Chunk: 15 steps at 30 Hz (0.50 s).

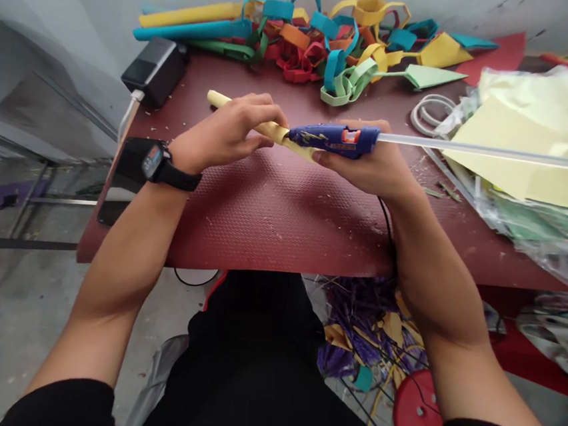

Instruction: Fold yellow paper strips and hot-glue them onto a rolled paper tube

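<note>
A rolled tube of pale yellow paper [218, 99] lies slantwise over the maroon table, with my left hand [236, 128] closed around its middle. My right hand [372, 161] grips a blue hot glue gun [328, 139], its nozzle pointing left and touching or almost touching the paper roll. From the gun's back end a long clear glue stick [471, 148] runs out to the right. The fingertips of my right hand are close to the roll's lower right end; whether they press on it I cannot tell.
Coloured paper chains [326, 36] and rolled tubes lie along the wall. A black charger box [154, 72] and a phone [129, 181] are at the left edge. Yellow paper sheets [536, 143] in plastic cover the right side. Paper scraps [368, 328] and a red stool [418, 413] are below.
</note>
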Available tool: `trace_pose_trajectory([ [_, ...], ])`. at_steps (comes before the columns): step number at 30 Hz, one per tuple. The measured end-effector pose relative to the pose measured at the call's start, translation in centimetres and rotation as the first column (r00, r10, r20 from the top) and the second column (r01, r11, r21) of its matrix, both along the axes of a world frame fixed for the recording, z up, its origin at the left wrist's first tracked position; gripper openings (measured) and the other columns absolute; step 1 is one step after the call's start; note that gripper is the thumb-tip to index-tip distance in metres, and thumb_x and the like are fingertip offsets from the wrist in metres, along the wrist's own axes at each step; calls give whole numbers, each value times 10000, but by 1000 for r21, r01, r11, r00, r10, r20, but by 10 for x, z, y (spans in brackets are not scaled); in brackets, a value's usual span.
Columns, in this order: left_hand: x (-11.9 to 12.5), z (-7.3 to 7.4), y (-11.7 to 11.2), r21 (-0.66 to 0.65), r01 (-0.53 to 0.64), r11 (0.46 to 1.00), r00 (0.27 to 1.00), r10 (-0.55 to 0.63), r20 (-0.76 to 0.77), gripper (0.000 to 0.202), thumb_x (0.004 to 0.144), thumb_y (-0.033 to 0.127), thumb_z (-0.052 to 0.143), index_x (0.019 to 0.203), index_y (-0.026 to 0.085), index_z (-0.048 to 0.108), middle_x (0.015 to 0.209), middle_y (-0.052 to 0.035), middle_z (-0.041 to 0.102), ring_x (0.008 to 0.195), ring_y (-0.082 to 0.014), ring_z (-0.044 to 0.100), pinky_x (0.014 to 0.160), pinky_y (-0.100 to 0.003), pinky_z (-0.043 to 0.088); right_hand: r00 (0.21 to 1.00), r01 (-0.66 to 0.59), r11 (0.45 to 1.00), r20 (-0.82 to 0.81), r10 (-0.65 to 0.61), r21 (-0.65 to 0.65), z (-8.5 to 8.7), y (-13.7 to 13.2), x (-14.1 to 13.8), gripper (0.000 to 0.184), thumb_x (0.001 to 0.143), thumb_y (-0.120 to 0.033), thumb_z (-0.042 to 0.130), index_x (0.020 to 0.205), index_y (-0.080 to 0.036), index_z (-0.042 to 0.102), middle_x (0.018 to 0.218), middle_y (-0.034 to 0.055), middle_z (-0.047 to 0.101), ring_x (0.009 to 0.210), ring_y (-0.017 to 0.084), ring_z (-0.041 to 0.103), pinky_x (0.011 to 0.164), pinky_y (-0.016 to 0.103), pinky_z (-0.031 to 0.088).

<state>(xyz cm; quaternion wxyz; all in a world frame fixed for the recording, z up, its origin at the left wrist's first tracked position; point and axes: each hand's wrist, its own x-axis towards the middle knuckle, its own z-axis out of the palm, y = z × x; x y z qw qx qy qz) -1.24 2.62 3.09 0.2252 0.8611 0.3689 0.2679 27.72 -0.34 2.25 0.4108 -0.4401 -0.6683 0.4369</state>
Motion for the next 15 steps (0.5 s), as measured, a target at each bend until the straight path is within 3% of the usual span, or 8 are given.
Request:
trace_pose_trajectory([
  [6,2,-1,1,-17,-17,1000,999,17,33,257,839,289,800,1089,348,809,1188,-92,758,1212,-349,685,1067,-496,563,983,8,989,178,-35,147,-5,3,4,282,800,-359,962,783,-252,702,765,6,641,739,173,562,717,359,615],
  [15,1,-2,1,23,9,1000,1000,-8,-15,264,878,289,742,1131,348,791,1205,-92,747,1208,-334,686,1069,-486,557,977,-14,988,212,-19,153,-1,-1,-2,394,777,-387,959,648,-245,615,684,0,501,713,187,542,641,366,572],
])
